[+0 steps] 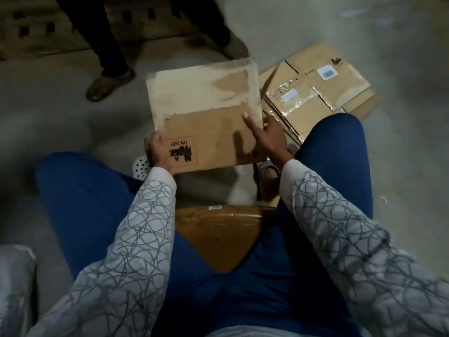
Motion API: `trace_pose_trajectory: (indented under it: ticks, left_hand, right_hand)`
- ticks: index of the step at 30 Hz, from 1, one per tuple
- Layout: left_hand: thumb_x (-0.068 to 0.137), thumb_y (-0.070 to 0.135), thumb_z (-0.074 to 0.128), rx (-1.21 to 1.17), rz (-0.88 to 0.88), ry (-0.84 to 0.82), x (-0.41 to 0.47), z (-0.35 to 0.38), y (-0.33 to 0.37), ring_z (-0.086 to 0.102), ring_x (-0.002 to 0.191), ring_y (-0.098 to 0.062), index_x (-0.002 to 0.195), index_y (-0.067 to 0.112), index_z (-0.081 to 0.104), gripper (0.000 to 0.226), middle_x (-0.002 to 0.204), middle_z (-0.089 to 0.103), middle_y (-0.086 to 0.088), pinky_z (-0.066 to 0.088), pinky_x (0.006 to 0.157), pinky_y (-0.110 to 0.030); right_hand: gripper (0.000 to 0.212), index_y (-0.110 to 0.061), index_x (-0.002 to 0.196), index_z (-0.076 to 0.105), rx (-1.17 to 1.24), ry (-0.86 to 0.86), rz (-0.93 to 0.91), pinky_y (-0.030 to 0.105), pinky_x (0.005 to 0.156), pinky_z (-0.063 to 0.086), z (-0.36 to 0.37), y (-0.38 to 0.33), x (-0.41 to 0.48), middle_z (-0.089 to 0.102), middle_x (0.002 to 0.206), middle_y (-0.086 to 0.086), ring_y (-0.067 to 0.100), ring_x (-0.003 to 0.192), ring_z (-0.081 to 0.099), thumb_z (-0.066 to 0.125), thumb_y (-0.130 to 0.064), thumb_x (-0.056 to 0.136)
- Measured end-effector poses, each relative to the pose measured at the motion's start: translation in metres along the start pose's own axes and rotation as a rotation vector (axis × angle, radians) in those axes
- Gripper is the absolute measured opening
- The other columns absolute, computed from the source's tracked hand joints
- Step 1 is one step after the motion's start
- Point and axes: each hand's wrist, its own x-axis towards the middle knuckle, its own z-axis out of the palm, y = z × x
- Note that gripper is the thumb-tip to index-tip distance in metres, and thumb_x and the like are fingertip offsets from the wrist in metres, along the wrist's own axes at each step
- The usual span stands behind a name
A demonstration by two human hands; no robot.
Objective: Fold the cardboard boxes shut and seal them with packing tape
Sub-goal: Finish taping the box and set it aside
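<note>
A flattened brown cardboard box (206,113) with a torn pale upper flap and a black "UN 3481" mark is held up in front of my knees. My left hand (158,152) grips its lower left corner, fingers curled round the edge. My right hand (266,137) holds the right edge, thumb lying on the front face and fingers behind the board. Flattened boxes (315,88) with clear tape and a barcode label lie on the floor to the right. No tape roll is in view.
I sit on a brown seat (218,234) with blue-trousered knees spread. Another person's legs and sandalled feet (109,81) stand at the back left. Grey concrete floor surrounds everything. A pale bag (14,276) sits at lower left.
</note>
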Motion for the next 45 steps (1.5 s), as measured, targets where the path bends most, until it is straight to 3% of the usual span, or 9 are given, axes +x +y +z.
trace_pose_trajectory:
  ticks: [3, 7, 14, 18, 23, 30, 34, 39, 45]
  left_hand:
    - [0.097, 0.039, 0.048, -0.136, 0.065, -0.001, -0.017, -0.001, 0.014, 0.066, 0.078, -0.028, 0.083, 0.014, 0.054, 0.029, 0.084, 0.062, -0.013, 0.054, 0.065, -0.031]
    - [0.086, 0.036, 0.060, -0.308, 0.019, 0.114, -0.015, -0.017, 0.043, 0.055, 0.070, -0.021, 0.075, 0.020, 0.055, 0.020, 0.072, 0.056, -0.001, 0.044, 0.069, -0.028]
    - [0.095, 0.018, 0.051, -0.155, 0.018, -0.332, -0.032, -0.014, 0.068, 0.056, 0.050, -0.006, 0.048, 0.023, 0.065, 0.050, 0.052, 0.058, 0.009, 0.046, 0.052, -0.018]
    - [0.092, 0.035, 0.064, 0.210, 0.054, -0.448, -0.016, -0.012, 0.043, 0.070, 0.098, -0.016, 0.103, 0.023, 0.074, 0.019, 0.101, 0.075, 0.003, 0.053, 0.084, -0.029]
    - [0.066, 0.061, 0.084, 0.535, 0.038, -0.421, -0.012, -0.013, 0.022, 0.062, 0.116, -0.022, 0.138, 0.020, 0.054, 0.088, 0.130, 0.063, -0.002, 0.051, 0.096, -0.032]
    - [0.044, 0.034, 0.098, 0.669, 0.070, -0.616, -0.007, -0.012, 0.020, 0.034, 0.141, -0.023, 0.157, 0.025, 0.013, 0.142, 0.158, 0.030, -0.006, 0.033, 0.119, -0.045]
    - [0.068, 0.012, 0.091, 0.679, 0.172, -0.541, -0.008, -0.008, 0.021, 0.032, 0.143, -0.021, 0.157, 0.024, 0.016, 0.117, 0.158, 0.031, -0.006, 0.030, 0.111, -0.031]
    - [0.094, 0.047, 0.065, 0.741, 0.240, -0.308, -0.011, -0.006, 0.014, 0.050, 0.131, -0.022, 0.146, 0.031, 0.046, 0.058, 0.145, 0.053, 0.001, 0.041, 0.106, -0.034]
    - [0.100, 0.054, 0.051, 0.497, 0.113, -0.041, -0.014, -0.004, 0.023, 0.053, 0.127, -0.030, 0.140, 0.011, 0.051, 0.059, 0.138, 0.057, -0.010, 0.039, 0.101, -0.034]
  right_hand:
    - [0.089, -0.018, 0.114, 0.063, 0.398, -0.011, 0.117, 0.047, 0.090, 0.057, -0.004, -0.011, -0.012, 0.069, 0.118, 0.008, 0.025, 0.106, 0.067, 0.041, -0.095, 0.076]
    - [0.076, -0.019, 0.069, 0.057, 0.848, 0.067, 0.182, 0.041, 0.084, 0.048, -0.029, -0.020, -0.009, 0.073, 0.092, -0.002, 0.022, 0.098, 0.065, 0.021, -0.080, 0.095]
    - [0.065, -0.034, 0.116, 0.073, 0.735, -0.263, 0.055, 0.042, 0.088, 0.051, -0.036, -0.013, 0.005, 0.067, 0.127, -0.005, 0.012, 0.103, 0.061, 0.033, -0.079, 0.093]
    - [0.078, -0.020, 0.130, 0.068, 0.441, -0.390, 0.070, 0.034, 0.103, 0.053, -0.003, -0.001, -0.013, 0.067, 0.126, -0.014, 0.011, 0.118, 0.063, 0.058, -0.081, 0.082]
    - [0.101, -0.041, 0.142, 0.052, 0.185, -0.315, 0.095, 0.053, 0.120, 0.033, 0.012, 0.021, -0.008, 0.041, 0.156, 0.006, 0.030, 0.140, 0.043, 0.055, -0.099, 0.059]
    - [0.113, -0.046, 0.155, 0.025, 0.099, -0.272, 0.043, 0.056, 0.120, 0.029, 0.007, 0.014, -0.001, 0.017, 0.163, 0.008, 0.040, 0.148, 0.025, 0.075, -0.082, 0.059]
    - [0.097, -0.040, 0.155, 0.031, 0.275, -0.264, -0.013, 0.054, 0.115, 0.039, 0.003, 0.012, 0.005, 0.027, 0.160, 0.009, 0.036, 0.141, 0.037, 0.075, -0.061, 0.070]
    - [0.078, -0.024, 0.149, 0.044, 0.495, -0.292, 0.016, 0.056, 0.108, 0.045, -0.005, 0.010, 0.005, 0.057, 0.140, 0.014, 0.032, 0.123, 0.057, 0.064, -0.043, 0.075]
    - [0.052, -0.002, 0.144, 0.044, 0.714, -0.305, -0.039, 0.036, 0.084, 0.059, -0.012, -0.009, -0.011, 0.057, 0.136, 0.025, 0.035, 0.117, 0.061, 0.046, -0.020, 0.095]
